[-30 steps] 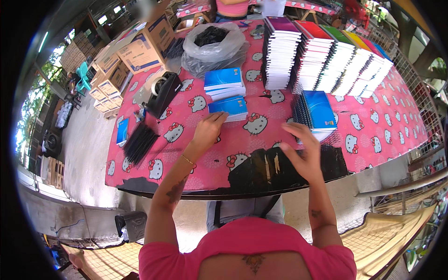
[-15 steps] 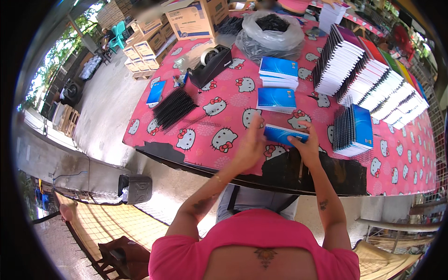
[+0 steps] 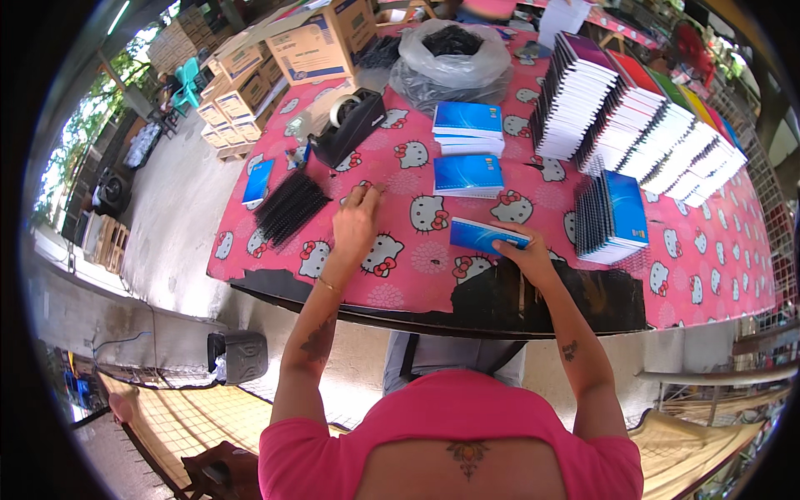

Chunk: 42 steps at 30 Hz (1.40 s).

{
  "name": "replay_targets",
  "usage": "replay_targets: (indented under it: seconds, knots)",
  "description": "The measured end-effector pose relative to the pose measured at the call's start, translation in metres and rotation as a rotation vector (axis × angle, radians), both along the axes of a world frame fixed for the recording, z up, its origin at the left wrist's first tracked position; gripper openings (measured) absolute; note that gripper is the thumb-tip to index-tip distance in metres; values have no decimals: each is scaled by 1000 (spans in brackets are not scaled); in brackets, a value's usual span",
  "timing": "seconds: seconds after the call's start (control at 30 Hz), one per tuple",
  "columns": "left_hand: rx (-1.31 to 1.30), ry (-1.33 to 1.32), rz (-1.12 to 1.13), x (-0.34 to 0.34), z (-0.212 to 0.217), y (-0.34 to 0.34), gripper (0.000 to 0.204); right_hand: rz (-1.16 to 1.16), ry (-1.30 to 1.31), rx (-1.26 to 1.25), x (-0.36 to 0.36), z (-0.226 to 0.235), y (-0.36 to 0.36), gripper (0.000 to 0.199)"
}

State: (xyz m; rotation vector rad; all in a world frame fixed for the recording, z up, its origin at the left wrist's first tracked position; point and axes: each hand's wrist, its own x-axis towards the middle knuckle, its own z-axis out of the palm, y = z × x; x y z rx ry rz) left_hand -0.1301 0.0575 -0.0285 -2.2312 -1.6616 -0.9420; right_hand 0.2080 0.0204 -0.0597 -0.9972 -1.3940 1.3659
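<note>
My right hand (image 3: 525, 250) grips a small blue-covered notebook (image 3: 479, 236) at its right end, thumb on the cover, just above the table's near edge. A row of punched holes runs along its far edge. My left hand (image 3: 357, 225) is over the table, fingers curled together just right of a pile of black spiral binding coils (image 3: 290, 208). What its fingertips hold, if anything, is hidden. Beyond the held notebook lie two stacks of blue notebooks, a near stack (image 3: 468, 175) and a far stack (image 3: 468, 121). Spiral-bound blue notebooks (image 3: 621, 208) stand bunched to the right.
A black tape dispenser (image 3: 350, 129) and a single blue booklet (image 3: 258, 181) are at the left. Behind sits a plastic bag (image 3: 450, 71) of black coils. Tall notebook stacks (image 3: 575, 100) rise at right. Torn pink tablecloth (image 3: 400, 283) bares the black table edge (image 3: 567, 300).
My left hand has moved left from beside the held notebook to the coil pile, and its fingers have curled. My right hand keeps its hold. The whole view has shifted slightly.
</note>
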Motion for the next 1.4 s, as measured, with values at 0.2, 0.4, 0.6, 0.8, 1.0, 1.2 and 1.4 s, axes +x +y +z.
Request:
replay_targets:
  seconds: [0.2,0.4,0.6,0.8,1.0,1.2,1.4]
  knots:
    - [-324,-574,-323,82,5,-49,16,35,-25,51,3,-6,2,34]
    - [-213,-651,-337,86,3,-44,17,25,-27,60,1,-7,1,33]
    - [-105,-485,-409,82,-7,-32,21,84,-25,40,2,-5,2,33]
    - [-341,-511,-595,73,12,-21,23,85,-69,72,4,-2,-1,31]
    - [-493,-337,-611,67,16,-15,28,114,-73,65,7,-6,0,31]
    - [-433,-274,-647,63,15,-8,23,113,-44,99,2,-5,1,32]
    - [-474,-71,-594,65,20,-6,34,125,-42,85,0,6,-6,33]
